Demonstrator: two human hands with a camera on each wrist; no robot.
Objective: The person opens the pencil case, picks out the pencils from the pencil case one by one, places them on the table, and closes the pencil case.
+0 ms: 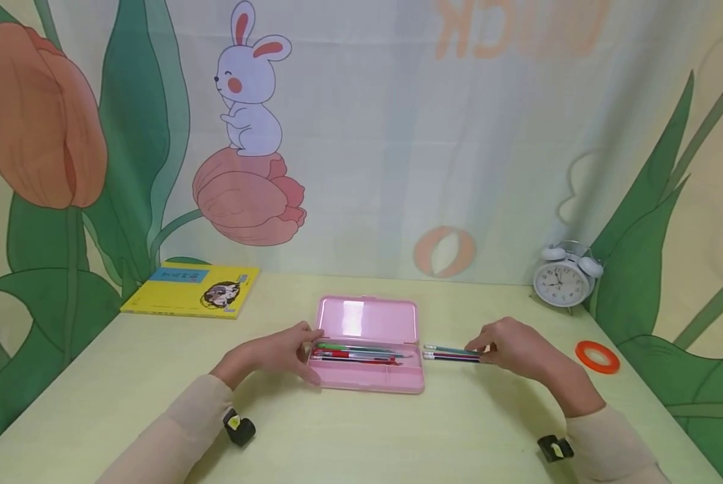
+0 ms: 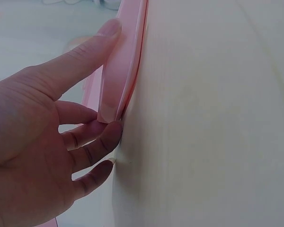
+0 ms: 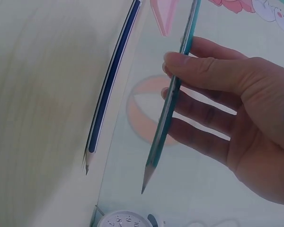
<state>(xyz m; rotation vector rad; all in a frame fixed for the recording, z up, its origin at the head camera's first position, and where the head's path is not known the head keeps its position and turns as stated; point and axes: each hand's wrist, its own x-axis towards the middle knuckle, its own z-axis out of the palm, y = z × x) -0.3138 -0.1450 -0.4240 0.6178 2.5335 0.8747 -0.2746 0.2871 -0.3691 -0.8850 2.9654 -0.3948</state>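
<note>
A pink pencil case (image 1: 350, 374) lies with its lid (image 1: 391, 319) raised at the back. Several pens and pencils (image 1: 349, 353), some red and green, fill its rear compartment. My left hand (image 1: 276, 351) grips the case's left end, thumb at the front corner. To the right of the case, my right hand (image 1: 514, 346) pinches a teal pencil (image 3: 166, 113) between thumb and fingers. A dark blue pencil (image 3: 109, 80) lies on the table beside it, outside the fingers. Eraser ends of the pencils point toward the case in the head view.
A yellow book (image 1: 185, 296) lies at the back left of the table (image 1: 361, 437). At the back right stands a white alarm clock (image 1: 561, 282), with an orange ring (image 1: 585, 359) in front of it. A printed curtain (image 1: 361, 168) hangs behind the table.
</note>
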